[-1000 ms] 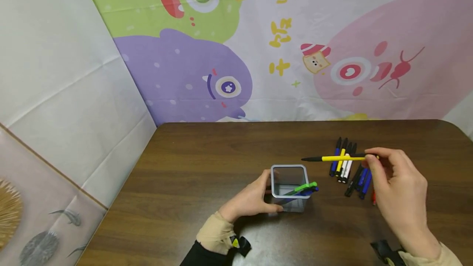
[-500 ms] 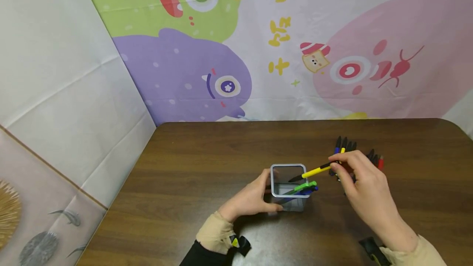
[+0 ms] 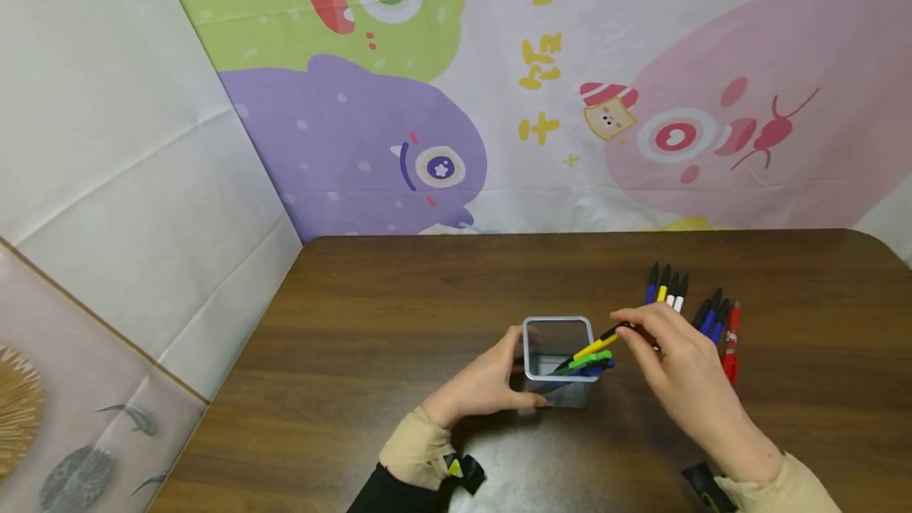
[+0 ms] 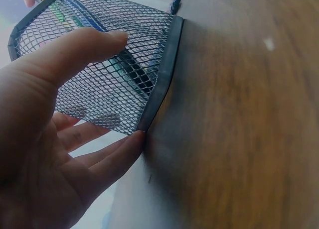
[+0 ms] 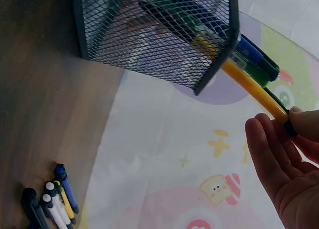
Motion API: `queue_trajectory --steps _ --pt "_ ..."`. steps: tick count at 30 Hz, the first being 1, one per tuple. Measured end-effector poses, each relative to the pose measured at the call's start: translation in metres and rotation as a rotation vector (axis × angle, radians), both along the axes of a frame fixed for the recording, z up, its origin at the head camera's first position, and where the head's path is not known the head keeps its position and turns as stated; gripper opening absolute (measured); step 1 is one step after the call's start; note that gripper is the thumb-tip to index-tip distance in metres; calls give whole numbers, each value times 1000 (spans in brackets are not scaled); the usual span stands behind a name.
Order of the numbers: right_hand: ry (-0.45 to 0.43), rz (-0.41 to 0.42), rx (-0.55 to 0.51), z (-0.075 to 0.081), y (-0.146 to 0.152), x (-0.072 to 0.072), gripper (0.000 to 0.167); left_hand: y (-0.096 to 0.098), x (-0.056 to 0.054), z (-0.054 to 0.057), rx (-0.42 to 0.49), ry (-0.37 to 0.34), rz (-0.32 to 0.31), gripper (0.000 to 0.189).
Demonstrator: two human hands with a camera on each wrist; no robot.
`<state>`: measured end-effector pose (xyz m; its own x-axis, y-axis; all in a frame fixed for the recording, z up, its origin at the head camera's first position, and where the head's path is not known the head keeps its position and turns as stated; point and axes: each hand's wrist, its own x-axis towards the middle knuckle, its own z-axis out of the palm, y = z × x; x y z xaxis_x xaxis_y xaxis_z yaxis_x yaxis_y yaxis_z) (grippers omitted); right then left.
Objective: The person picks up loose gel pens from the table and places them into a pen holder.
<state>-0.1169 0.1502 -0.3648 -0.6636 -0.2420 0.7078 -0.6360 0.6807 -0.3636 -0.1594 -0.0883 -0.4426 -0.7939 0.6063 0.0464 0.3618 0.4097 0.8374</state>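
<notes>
A mesh pen holder (image 3: 560, 379) stands on the table, with my left hand (image 3: 479, 381) gripping its left side. In the left wrist view the thumb lies across the mesh (image 4: 99, 79) and the fingers curl round below. My right hand (image 3: 680, 362) pinches the back end of a yellow pen (image 3: 595, 346). The pen slants down through the opening, its black front part inside the holder, as the right wrist view shows through the mesh. Beside it a green pen (image 3: 597, 357) and a blue pen (image 3: 608, 366) lean out over the same rim.
On the brown table (image 3: 399, 291), a row of blue, yellow and white pens (image 3: 651, 285) lies at the back right, partly behind my right hand. Nearby are several dark and blue pens (image 3: 709, 321) and a red pen (image 3: 731, 345). A cartoon cloth (image 3: 541, 204) hangs behind the table.
My right hand has moved left from above the loose pens, tilting the yellow pen's tip down into the holder. My left hand and the holder have stayed in place.
</notes>
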Motion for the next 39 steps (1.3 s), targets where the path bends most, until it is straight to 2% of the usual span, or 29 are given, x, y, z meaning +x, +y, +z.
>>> queue_trajectory --steps 14,24,30,39 --pt "-30 85 20 -15 -6 -1 26 1 2 1 19 -15 8 78" --pt "-95 62 44 -18 -8 0 27 1 0 0 27 -8 -12 78" --pt "-88 64 49 -19 -8 1 27 0 1 2 9 8 -15 80" --pt "-141 52 66 -22 -9 2 24 0 1 2 15 -18 -11 79"
